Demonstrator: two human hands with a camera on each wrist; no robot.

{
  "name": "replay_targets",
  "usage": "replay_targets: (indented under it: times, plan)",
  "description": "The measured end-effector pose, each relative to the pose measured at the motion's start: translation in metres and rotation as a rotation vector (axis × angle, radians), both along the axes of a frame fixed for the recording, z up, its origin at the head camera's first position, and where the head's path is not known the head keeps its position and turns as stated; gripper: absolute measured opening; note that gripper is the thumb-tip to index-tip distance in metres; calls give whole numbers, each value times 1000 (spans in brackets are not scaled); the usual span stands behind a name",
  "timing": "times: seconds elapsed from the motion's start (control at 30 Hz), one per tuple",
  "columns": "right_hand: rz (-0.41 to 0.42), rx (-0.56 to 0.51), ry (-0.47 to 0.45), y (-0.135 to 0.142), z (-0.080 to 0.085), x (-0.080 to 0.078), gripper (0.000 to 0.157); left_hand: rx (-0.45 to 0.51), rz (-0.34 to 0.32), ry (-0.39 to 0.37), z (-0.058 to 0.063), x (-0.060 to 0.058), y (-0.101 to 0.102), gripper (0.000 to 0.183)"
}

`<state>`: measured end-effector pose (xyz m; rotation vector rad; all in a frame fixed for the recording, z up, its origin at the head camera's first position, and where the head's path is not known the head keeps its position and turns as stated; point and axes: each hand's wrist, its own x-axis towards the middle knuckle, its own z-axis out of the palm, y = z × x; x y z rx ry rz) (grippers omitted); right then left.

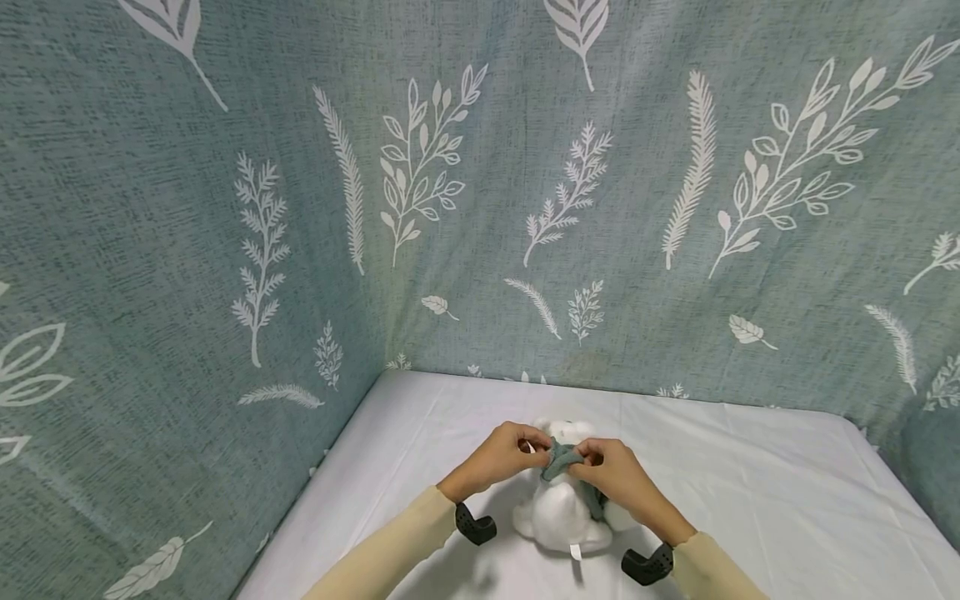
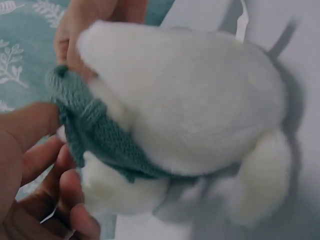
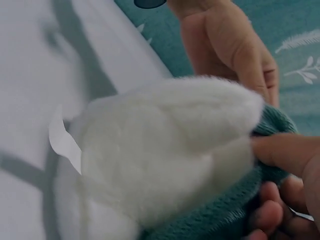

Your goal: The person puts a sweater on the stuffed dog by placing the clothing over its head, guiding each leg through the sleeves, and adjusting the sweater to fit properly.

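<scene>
A white plush toy (image 1: 558,517) sits on the white-covered table with its back toward me. Around its neck goes a green knitted scarf (image 1: 558,460), and part of it hangs down the toy's right side. My left hand (image 1: 508,457) pinches the scarf from the left between thumb and fingers. From the other side my right hand (image 1: 621,477) pinches it too, close to the left. In the left wrist view the scarf (image 2: 112,135) runs along the furry body (image 2: 195,100). The toy's face is hidden.
A white tag (image 1: 575,552) sticks out at the toy's lower back. Black wrist mounts (image 1: 476,525) sit by both sleeves. Green leaf-print fabric (image 1: 480,208) walls in the table (image 1: 750,467) at the back and the sides.
</scene>
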<state>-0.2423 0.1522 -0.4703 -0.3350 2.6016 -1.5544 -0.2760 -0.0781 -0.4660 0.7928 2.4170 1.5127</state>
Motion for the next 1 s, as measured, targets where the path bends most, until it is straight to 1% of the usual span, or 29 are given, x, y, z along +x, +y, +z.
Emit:
replay_targets:
  times: [0.07, 0.17, 0.27, 0.33, 0.5, 0.6, 0.73, 0.83, 1.0]
  plan:
    - [42, -5, -30, 3, 3, 0, 15, 4, -17, -29, -1, -2, -2, 19]
    - [92, -17, -86, 7, 7, 1, 28, 0, -23, -55, -2, -3, -5, 20]
    - [114, -23, -119, 8, 10, 0, 39, -2, -33, -63, -2, -3, -5, 20]
    - [119, -22, -120, 8, 11, 0, 41, -10, -44, -60, -1, -3, -5, 22]
    - [142, -31, -77, 7, 8, 0, 34, -56, -65, -47, 0, -2, -3, 24]
    - [152, -35, -56, 7, 7, 1, 30, -93, -68, -29, 1, -2, -3, 21]
    - [145, -37, -51, 7, 7, 2, 26, -138, -86, 9, 2, -2, -3, 14]
    - [135, -29, -57, 7, 6, 4, 23, -171, -104, 54, 2, -2, -1, 12]
    - [107, 9, -50, 8, 5, 6, 16, -201, -110, 170, 3, -2, 2, 11]
